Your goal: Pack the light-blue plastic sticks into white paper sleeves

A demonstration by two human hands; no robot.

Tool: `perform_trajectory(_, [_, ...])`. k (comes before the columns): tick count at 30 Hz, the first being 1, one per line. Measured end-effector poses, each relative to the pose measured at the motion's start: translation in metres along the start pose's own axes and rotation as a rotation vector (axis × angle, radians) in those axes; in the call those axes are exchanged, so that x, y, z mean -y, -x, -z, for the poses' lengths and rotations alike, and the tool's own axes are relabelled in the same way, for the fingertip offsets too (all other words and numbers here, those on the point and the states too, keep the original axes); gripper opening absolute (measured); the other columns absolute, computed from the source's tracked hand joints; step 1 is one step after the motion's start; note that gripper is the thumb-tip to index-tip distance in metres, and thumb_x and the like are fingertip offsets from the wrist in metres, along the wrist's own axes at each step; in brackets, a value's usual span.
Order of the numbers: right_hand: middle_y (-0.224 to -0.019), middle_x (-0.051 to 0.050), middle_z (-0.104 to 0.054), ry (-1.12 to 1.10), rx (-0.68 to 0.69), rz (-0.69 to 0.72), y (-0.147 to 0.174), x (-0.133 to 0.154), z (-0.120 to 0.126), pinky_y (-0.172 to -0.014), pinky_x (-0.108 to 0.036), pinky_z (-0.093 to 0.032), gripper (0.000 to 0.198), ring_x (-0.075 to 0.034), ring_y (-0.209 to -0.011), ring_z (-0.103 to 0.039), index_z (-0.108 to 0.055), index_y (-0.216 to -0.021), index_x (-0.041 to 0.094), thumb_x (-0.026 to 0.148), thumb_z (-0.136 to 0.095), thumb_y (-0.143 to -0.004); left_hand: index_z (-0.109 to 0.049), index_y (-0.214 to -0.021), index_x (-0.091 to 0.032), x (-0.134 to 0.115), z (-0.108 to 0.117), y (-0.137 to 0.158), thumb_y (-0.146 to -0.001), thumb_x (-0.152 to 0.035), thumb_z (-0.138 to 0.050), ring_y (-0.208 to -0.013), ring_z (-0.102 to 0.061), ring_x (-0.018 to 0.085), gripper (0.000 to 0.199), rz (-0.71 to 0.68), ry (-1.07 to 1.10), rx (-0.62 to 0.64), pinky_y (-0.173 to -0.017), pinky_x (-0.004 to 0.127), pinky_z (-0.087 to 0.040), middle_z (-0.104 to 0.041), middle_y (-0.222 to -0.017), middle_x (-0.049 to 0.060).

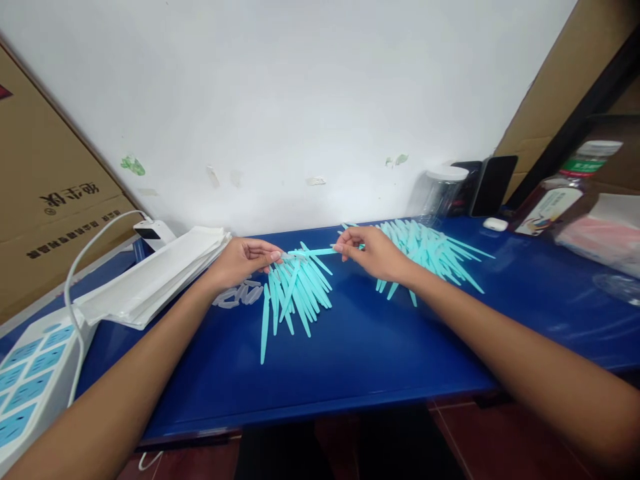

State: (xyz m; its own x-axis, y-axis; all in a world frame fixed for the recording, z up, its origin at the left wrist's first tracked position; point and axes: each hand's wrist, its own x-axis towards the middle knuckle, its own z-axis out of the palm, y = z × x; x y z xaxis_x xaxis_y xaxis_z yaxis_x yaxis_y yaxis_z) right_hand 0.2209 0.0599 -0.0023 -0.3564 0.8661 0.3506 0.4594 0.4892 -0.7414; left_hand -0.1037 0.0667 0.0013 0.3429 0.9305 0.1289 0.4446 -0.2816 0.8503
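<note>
A slim turquoise plastic stick (320,252) stretches level between my two hands. My right hand (373,252) pinches its right end between thumb and fingers. At the other end, my left hand (245,260) is closed on a small clear plastic cap (287,255), which meets the stick's tip; how far it covers the tip is too small to tell. Below lies a pile of turquoise sticks (303,287). Several loose clear caps (240,295) lie beside my left wrist. A second pile of turquoise sticks (425,250) spreads behind and beyond my right hand.
White paper sheets (155,277) and a power strip (35,373) with a cable lie left on the blue table (350,360). A lidded clear jar (440,193), a phone (493,187), a white earbud case (495,225) and a bottle (560,190) stand back right. A wall closes the back.
</note>
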Motion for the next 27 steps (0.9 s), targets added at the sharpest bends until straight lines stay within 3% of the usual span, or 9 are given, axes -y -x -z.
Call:
perform_trajectory(8, [-0.076,-0.003,-0.076,-0.013,-0.002,0.003,0.001,0.005,0.001,-0.08,-0.033,-0.049,0.025,-0.019,-0.076,-0.069,-0.071,-0.089,0.018,0.042,-0.069,-0.096,-0.084,-0.108,-0.018,-0.001,-0.001,0.0,-0.082,-0.052,-0.085,-0.065,-0.067,0.015,0.043,0.006,0.026,-0.093,-0.062,0.029,-0.058,-0.083,-0.101,0.012])
perform_trajectory(16, [-0.075,-0.003,-0.076,-0.064,0.045,0.023,0.003,0.001,-0.007,-0.08,-0.033,-0.05,0.031,-0.019,-0.075,-0.069,-0.071,-0.089,0.019,0.049,-0.07,-0.094,-0.082,-0.104,-0.019,-0.006,-0.013,0.004,-0.082,-0.054,-0.085,-0.068,-0.074,0.02,0.041,0.004,0.035,-0.011,-0.062,0.031,-0.06,-0.083,-0.091,0.01])
perform_trajectory(20, [-0.075,-0.003,-0.076,-0.065,0.034,0.017,0.002,0.003,-0.008,-0.081,-0.033,-0.05,0.029,-0.02,-0.076,-0.07,-0.072,-0.09,0.019,0.047,-0.069,-0.095,-0.08,-0.111,-0.019,-0.01,-0.019,0.005,-0.086,-0.058,-0.079,-0.077,-0.078,0.025,0.046,-0.016,0.007,0.014,-0.068,0.036,-0.063,-0.083,-0.094,0.011])
perform_trajectory(22, [-0.076,-0.004,-0.077,-0.009,-0.015,0.004,-0.001,-0.001,0.001,-0.08,-0.033,-0.05,0.028,-0.02,-0.077,-0.07,-0.072,-0.091,0.019,0.046,-0.068,-0.096,-0.079,-0.115,-0.02,-0.007,-0.011,0.003,-0.09,-0.06,-0.074,-0.085,-0.078,0.026,0.047,-0.071,-0.127,-0.084,-0.074,0.037,-0.062,-0.083,-0.101,0.011])
perform_trajectory(25, [-0.078,-0.006,-0.077,0.203,-0.172,-0.078,-0.008,-0.016,0.022,-0.076,-0.032,-0.047,0.023,-0.022,-0.078,-0.07,-0.072,-0.089,0.019,0.04,-0.067,-0.097,-0.081,-0.108,-0.023,0.008,0.012,-0.002,-0.089,-0.056,-0.073,-0.084,-0.073,0.026,0.039,-0.127,-0.537,-0.289,-0.079,0.039,-0.057,-0.082,-0.099,0.008])
perform_trajectory(27, [-0.078,-0.007,-0.077,0.408,-0.215,-0.174,-0.011,-0.03,0.036,-0.073,-0.033,-0.045,0.018,-0.023,-0.077,-0.069,-0.073,-0.086,0.019,0.035,-0.069,-0.095,-0.082,-0.097,-0.025,0.02,0.028,-0.005,-0.086,-0.053,-0.074,-0.083,-0.071,0.027,0.031,-0.118,-0.718,-0.283,-0.077,0.039,-0.053,-0.08,-0.092,0.008])
